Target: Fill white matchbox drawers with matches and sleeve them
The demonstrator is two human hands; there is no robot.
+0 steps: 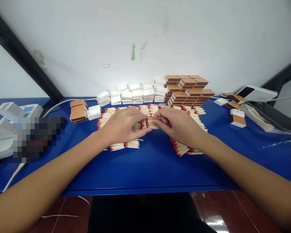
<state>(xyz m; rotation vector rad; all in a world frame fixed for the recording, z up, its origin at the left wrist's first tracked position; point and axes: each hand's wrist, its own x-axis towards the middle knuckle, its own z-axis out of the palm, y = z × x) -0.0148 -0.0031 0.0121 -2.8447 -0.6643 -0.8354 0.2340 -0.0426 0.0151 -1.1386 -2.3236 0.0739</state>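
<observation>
Both my hands meet over a spread of red-tipped matches on the blue table. My left hand is curled, its fingers closed around a small white matchbox tray with matches in it. My right hand pinches a bundle of matches and holds it against the tray's open end. More bundles of matches lie under and beside both hands.
White inner trays are stacked at the back, next to brown matchbox sleeves. A few more boxes sit at left, loose ones at right. Power strips and cables lie far left, a flat device far right.
</observation>
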